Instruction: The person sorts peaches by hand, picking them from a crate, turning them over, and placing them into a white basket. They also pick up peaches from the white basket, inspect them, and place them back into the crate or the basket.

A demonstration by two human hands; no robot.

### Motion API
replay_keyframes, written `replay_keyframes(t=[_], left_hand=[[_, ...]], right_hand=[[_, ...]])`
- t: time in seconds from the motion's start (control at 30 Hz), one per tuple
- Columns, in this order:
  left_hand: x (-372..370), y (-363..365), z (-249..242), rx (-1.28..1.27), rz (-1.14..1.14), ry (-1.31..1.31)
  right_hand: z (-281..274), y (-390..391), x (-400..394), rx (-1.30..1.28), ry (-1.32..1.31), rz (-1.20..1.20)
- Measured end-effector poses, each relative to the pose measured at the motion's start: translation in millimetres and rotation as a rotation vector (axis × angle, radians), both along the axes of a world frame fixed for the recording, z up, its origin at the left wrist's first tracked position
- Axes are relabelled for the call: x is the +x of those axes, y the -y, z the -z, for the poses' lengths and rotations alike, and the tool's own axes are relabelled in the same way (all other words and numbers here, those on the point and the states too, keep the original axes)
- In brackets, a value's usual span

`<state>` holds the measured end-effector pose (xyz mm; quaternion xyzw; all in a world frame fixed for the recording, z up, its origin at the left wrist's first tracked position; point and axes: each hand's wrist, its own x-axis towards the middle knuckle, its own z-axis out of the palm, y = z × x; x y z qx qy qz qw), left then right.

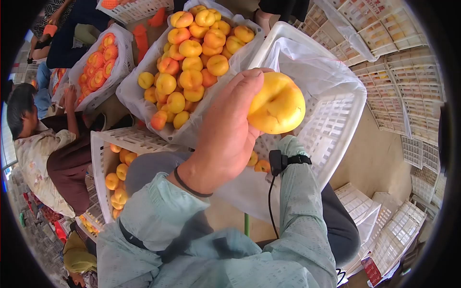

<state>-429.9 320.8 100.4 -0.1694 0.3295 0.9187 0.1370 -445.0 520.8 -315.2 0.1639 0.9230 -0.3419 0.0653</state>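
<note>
My left hand (pixel 225 122) is raised close to the camera, its thumb and fingers closed on a large yellow peach (pixel 277 103). A deep crease runs into the dimpled middle of the fruit. My right hand (pixel 288 135) is almost wholly hidden behind that peach; only a sliver of skin shows above the sleeve, so its fingers cannot be seen. Behind both stands a white plastic crate (pixel 353 110) lined with thin clear film. A few peaches (pixel 262 165) show low in it, beside my right wrist.
Ahead to the left, a lined crate (pixel 144 106) is heaped with yellow-orange peaches. Another crate (pixel 98 158) holds peaches at my left. A person (pixel 41 139) sits farther left near a crate of netted fruit (pixel 101 62). Stacked crates (pixel 408 91) line the right.
</note>
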Motion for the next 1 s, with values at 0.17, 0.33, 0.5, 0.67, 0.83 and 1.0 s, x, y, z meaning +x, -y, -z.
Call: replay_keyframes(t=[0.17, 0.33, 0.5, 0.67, 0.83, 1.0], left_hand=[[0.5, -1.3, 6.2, 0.065, 0.010, 0.054], [3.4, -2.7, 9.7, 0.053, 0.031, 0.030], [10.4, -2.7, -5.2, -0.060, 0.095, -0.013], [19.0, 0.6, -23.2, 0.030, 0.217, -0.034], [35.0, 12.2, -29.6, 0.111, 0.167, -0.112], [25.9, 16.0, -26.6, 0.145, -0.003, -0.130]], right_hand=[[-125.3, 3.5, 11.3, -1.642, 0.108, 0.417], [-287.3, 42.3, 35.8, -2.003, -0.305, 0.357], [-375.9, 44.7, 45.6, -1.480, -0.532, 0.005], [-440.1, 55.4, 43.8, -0.303, -0.665, -0.398], [-451.8, 68.5, 56.3, -0.771, -0.731, -0.347], [-290.5, 7.6, 32.8, -0.405, -0.176, -0.209]])
